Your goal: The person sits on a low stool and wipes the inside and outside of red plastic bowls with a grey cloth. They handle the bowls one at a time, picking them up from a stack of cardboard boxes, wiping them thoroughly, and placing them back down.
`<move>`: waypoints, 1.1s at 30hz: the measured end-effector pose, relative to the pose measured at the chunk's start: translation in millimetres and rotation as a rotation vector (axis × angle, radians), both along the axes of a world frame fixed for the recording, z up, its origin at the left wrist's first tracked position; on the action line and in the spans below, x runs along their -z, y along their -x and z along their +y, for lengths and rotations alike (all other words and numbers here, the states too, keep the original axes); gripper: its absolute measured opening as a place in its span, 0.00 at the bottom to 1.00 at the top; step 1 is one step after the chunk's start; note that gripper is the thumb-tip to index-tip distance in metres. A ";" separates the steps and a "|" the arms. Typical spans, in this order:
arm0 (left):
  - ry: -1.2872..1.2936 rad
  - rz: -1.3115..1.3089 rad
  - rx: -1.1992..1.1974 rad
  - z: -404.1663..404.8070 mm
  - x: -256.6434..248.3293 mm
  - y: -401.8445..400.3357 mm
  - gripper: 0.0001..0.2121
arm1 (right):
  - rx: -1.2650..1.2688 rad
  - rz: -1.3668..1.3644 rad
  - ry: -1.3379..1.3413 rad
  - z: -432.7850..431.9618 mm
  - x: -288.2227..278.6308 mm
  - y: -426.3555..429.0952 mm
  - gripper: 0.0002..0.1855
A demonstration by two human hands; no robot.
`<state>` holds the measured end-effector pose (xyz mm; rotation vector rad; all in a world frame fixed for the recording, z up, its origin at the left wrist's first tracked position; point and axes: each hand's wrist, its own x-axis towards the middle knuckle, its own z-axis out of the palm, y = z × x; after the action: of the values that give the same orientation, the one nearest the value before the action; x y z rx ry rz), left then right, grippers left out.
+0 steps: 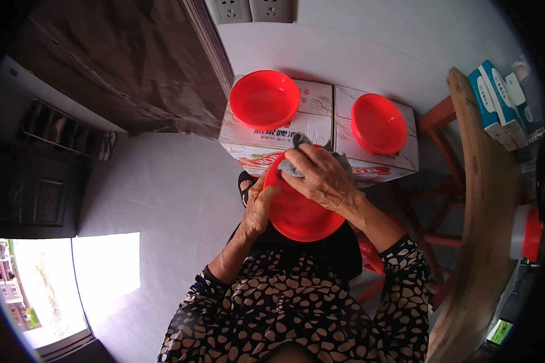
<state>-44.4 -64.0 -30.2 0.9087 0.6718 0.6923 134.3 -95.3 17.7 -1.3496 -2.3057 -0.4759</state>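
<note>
My left hand point(260, 204) grips the left rim of a red plastic bowl point(304, 218), which I hold tilted above my lap. A grey cloth point(292, 168) is bunched under the fingers of my right hand point(322, 178), pressed against the bowl's upper rim. Part of that rim is hidden by the hand and the cloth. Beyond them, a second red bowl point(264, 100) stands on the left cardboard box point(272, 131), and a third red bowl point(379, 125) sits on the right cardboard box point(345, 109).
To the right runs a wooden bench-like plank point(481, 204) carrying teal tissue packs point(499, 102). Red wooden legs point(447, 149) stand beneath it. Wall sockets point(250, 10) are above the boxes. A shoe rack point(61, 127) and slippers point(107, 145) are at far left, near an open doorway point(41, 286).
</note>
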 end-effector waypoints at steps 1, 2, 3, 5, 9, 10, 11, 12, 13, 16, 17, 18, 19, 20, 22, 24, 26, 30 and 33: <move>0.010 -0.017 -0.003 0.0 -1.0 0.6 0.25 | -0.010 -0.038 -0.002 1.0 -0.7 6.1 0.11; -0.043 0.026 0.001 2.0 2.7 2.2 0.25 | -0.006 -0.028 -0.019 2.7 0.3 6.9 0.11; -0.094 0.066 0.002 4.9 8.3 4.8 0.25 | -0.004 -0.020 -0.034 4.8 1.0 7.3 0.11; -0.169 0.149 -0.012 6.9 14.8 8.1 0.25 | 0.070 0.020 -0.012 5.1 -3.7 1.9 0.13; -0.189 0.157 -0.088 2.9 6.7 3.1 0.26 | 0.330 -0.008 -0.005 -10.1 12.3 -15.3 0.12; -0.174 0.123 -0.117 0.1 2.8 0.4 0.26 | 0.392 -0.029 0.024 -16.2 14.9 -15.0 0.13; -0.196 0.082 -0.133 -2.6 2.0 -3.2 0.26 | 0.424 -0.081 0.072 -24.0 16.3 -13.0 0.11; -0.215 0.040 -0.146 -5.7 1.1 -7.5 0.26 | 0.459 -0.103 0.097 -33.1 20.9 -9.6 0.10; -0.236 -0.001 -0.159 -7.5 0.7 -10.1 0.26 | 0.493 -0.122 0.120 -41.1 29.6 -6.3 0.09; -0.302 0.065 -0.172 -10.0 -1.7 -10.9 0.27 | 0.572 -0.081 0.234 -49.5 31.4 6.4 0.07; -0.299 0.049 -0.190 -11.4 -0.8 -12.1 0.26 | 0.629 -0.090 0.291 -47.9 28.6 10.3 0.07; -0.301 0.037 -0.210 -12.9 -0.7 -13.2 0.26 | 0.667 -0.031 0.291 -43.1 28.3 12.2 0.08; -0.303 0.024 -0.230 -14.3 -0.9 -14.3 0.26 | 0.704 0.027 0.291 -35.3 27.7 12.0 0.09; -0.306 0.036 -0.247 -15.7 -3.2 -15.3 0.26 | 0.739 0.086 0.292 -27.7 26.8 12.2 0.10; -0.316 0.059 -0.272 -16.9 -8.7 -17.5 0.25 | 0.710 0.212 0.272 -15.9 24.8 13.9 0.12; -0.222 -0.003 -0.274 -13.5 3.5 -14.3 0.25 | 0.654 0.325 0.271 -5.7 18.3 19.4 0.17; -0.117 -0.066 -0.255 -12.8 12.7 -12.2 0.25 | 0.524 0.428 0.263 0.4 16.7 26.8 0.19; 0.045 -0.081 -0.247 -12.5 12.9 -13.0 0.23 | 0.274 0.494 0.388 -0.8 20.8 40.5 0.18; 0.092 -0.053 -0.246 -7.3 40.7 -5.5 0.25 | 0.077 0.620 0.572 -9.9 31.5 43.2 0.14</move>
<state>-39.0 -71.4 -70.9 0.7272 0.7696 0.8941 91.1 -105.2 -13.7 -1.5498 -1.9162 0.5638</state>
